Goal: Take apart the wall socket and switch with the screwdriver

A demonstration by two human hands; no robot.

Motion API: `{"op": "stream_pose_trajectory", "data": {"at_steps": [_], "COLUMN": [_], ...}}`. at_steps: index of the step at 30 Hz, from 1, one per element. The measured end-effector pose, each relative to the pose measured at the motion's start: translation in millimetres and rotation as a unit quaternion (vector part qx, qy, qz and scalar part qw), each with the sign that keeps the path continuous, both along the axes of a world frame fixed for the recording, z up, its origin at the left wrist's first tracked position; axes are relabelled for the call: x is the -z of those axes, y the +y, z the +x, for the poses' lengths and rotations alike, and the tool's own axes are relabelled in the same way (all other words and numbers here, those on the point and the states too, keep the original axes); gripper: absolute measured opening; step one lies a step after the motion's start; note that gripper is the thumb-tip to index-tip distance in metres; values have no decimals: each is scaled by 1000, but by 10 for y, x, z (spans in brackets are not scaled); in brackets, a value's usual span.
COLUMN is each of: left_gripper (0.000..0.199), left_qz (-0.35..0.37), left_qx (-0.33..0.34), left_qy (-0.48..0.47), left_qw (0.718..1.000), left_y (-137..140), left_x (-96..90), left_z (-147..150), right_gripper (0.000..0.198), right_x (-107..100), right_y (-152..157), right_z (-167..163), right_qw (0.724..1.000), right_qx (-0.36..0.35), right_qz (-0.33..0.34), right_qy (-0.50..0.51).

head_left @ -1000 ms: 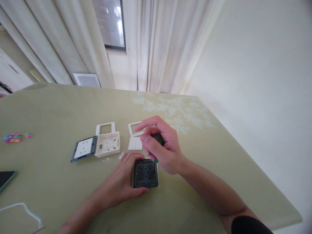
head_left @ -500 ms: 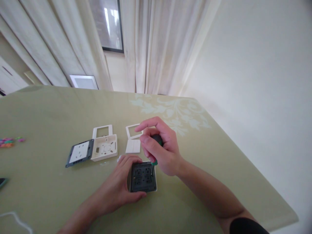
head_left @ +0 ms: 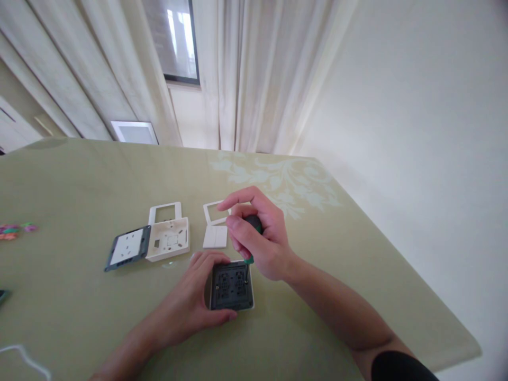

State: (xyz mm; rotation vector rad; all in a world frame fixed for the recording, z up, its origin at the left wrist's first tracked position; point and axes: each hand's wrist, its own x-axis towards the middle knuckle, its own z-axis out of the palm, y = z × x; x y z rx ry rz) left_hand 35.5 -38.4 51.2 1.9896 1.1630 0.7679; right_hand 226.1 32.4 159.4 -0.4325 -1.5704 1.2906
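Near the table's front edge, the left hand (head_left: 190, 304) clamps the dark square switch module (head_left: 231, 286); the right hand's (head_left: 260, 243) grip pinches a green-handled screwdriver (head_left: 251, 241) — tip at its top-right corner. Turning a screw seems underway — steady downward pressure needed.

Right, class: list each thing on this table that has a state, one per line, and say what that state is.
dark switch module: flat on the table, inner side up, cover off.
left hand: fingers clasp the module's left edge.
right hand: closed around the screwdriver.
screwdriver: upright, tip at the module's top right corner.
white back box: open side up.
socket plate: lying face up.
white frames: lying loose, unattached.
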Motion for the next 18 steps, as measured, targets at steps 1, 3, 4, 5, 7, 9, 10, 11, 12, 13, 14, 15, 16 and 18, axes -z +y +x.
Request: {"op": "stream_pose_trajectory", "data": {"at_steps": [1,3,4,5,7,9,10,11,12,13,14,15,16,18], "left_gripper": [76,80,81,82,84,85,86,86,86,86,86,86,85,82], "left_qz": [4,14,18,21,22,22,23,24,26,29,31,34,37,40], "left_qx": [-3,-11,-14,-16,-13,-9,-5,-1,3,6,7,7,4,-1], "left_qy": [-1,3,6,10,13,14,16,19,22,24,26,25,22,14], "left_qw": [1000,1000,1000,1000,1000,1000,1000,1000,999,999,999,999,999,999], "left_y": [-1,-7,-11,-14,-19,-17,-14,-9,-4,1,5,8,9,8], "left_x": [9,31,42,51,61,59,56,52,50,50,52,56,62,71], "left_z": [-2,-8,-12,-16,-21,-24,-25,-26,-28,-30,-33,-36,-39,-44], "right_gripper": [18,18,18,18,17,19,20,22,24,25,27,28,29,18], "right_x": [-3,-5,-2,2,13,19,17,10,-2,-21,-47,-79,-116,-198], "right_y": [-3,-10,-13,-17,-24,-31,-33,-34,-32,-28,-22,-16,-10,-4], "right_z": [4,10,10,10,9,11,15,22,32,46,64,86,112,173], "right_qw": [1000,1000,999,999,998,998,998,997,997,996,995,992,986,955], "right_qx": [-4,-19,-28,-37,-49,-58,-63,-71,-79,-88,-95,-96,-88,-26], "right_qz": [-1,-2,-1,2,6,10,10,11,15,22,38,66,112,235], "right_qy": [-1,7,16,25,35,32,26,19,12,1,-18,-45,-82,-178]}}
